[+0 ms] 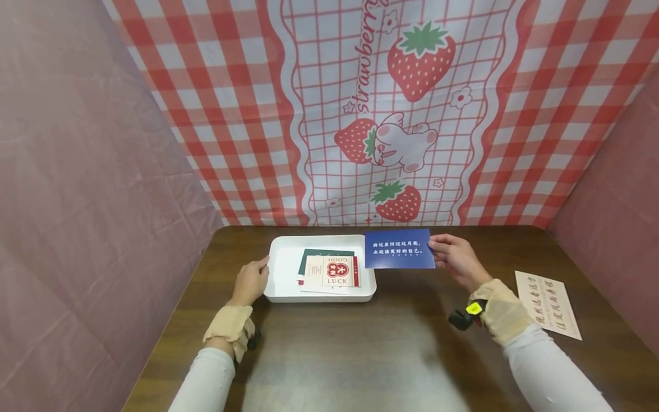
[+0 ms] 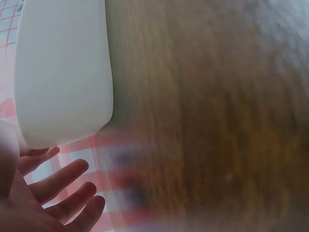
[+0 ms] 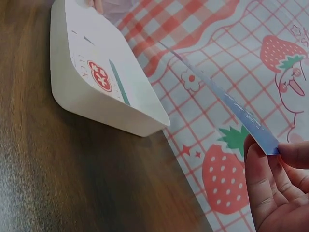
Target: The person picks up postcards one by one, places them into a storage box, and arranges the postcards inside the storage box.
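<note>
In the head view my right hand (image 1: 457, 260) pinches a blue card (image 1: 400, 249) with white writing by its right end. The card is held above the right end of a white tray (image 1: 321, 298). Thumb and fingers meet on the card's edge in the right wrist view. My left hand (image 1: 250, 281) holds the tray's left end by the rim; its other fingers (image 2: 65, 179) spread beside the outer wall in the left wrist view. Inside the tray lie a cream card (image 1: 316, 272) with a red emblem and "GOOD LUCK", and a dark green card (image 1: 329, 252) partly beneath it.
A cream card (image 1: 548, 303) with brown writing lies on the brown table (image 1: 370, 355) at the right, partly behind my right wrist. A red-and-white strawberry cloth (image 1: 329, 189) hangs at the back. Pink cloth walls (image 1: 103, 200) stand on both sides.
</note>
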Motion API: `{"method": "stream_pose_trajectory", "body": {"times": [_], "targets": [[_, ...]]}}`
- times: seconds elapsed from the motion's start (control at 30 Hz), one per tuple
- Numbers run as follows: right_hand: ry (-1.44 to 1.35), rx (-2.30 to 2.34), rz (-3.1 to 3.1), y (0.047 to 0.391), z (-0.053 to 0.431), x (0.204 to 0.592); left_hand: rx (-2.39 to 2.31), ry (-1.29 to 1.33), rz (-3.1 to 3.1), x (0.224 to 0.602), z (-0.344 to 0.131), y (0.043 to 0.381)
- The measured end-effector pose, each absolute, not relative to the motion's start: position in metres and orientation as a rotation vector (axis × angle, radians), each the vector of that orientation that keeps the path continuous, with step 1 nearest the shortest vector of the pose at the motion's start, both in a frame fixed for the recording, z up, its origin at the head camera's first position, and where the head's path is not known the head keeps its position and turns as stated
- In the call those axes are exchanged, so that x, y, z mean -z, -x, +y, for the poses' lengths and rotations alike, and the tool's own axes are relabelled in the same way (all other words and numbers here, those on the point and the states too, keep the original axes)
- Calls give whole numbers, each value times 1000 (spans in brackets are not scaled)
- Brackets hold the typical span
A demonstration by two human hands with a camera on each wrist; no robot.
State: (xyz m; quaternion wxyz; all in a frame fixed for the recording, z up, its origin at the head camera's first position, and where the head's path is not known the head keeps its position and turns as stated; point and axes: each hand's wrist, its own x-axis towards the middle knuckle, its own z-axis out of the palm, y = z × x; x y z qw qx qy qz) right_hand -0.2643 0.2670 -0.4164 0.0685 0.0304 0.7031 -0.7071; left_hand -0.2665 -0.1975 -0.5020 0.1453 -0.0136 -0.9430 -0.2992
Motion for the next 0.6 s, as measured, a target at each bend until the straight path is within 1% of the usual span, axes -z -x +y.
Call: {"method": "stream_pose_trajectory", "body": {"times": [0.6], "targets": [[-105, 2078, 2138, 275, 230, 428, 888, 8, -2737, 501, -195, 266]]}}
